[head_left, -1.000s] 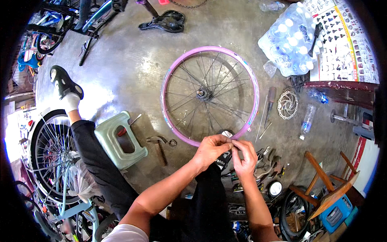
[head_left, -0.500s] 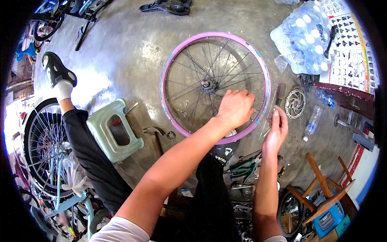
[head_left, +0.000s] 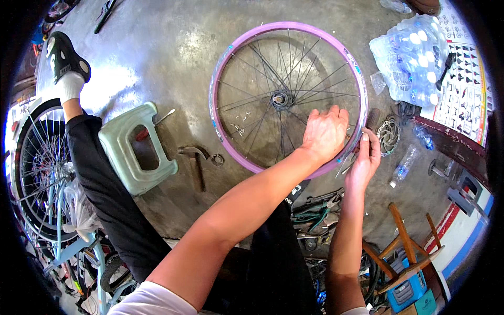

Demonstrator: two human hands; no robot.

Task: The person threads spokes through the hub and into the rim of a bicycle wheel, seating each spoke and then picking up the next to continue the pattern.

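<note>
A pink bicycle wheel rim point(head_left: 220, 68) with dark spokes and a hub point(head_left: 282, 100) is tilted up in front of me, and no tyre is on it. My left hand point(head_left: 326, 132) reaches over its near right part, with the fingers curled down among the spokes beside the rim. What they grip is hidden. My right hand point(head_left: 366, 156) is at the rim's outer right edge, thumb and fingers pinched together; anything between them is too small to make out. Thin loose rods lie just below that hand. A brake disc rotor point(head_left: 389, 135) lies to its right.
On the floor at left are a pale green stool point(head_left: 118, 144), a hammer point(head_left: 197, 170) and a small ring point(head_left: 217, 159). Pliers and other tools point(head_left: 317, 212) lie near my leg. Packed water bottles point(head_left: 407, 60), an empty bottle point(head_left: 404, 167) and a wooden stool point(head_left: 407, 252) stand or lie at right.
The wheel now appears higher and farther right, as the whole view has shifted. My right hand has come from beside the loose rods to the rim's outer edge. My left hand stays by the rim.
</note>
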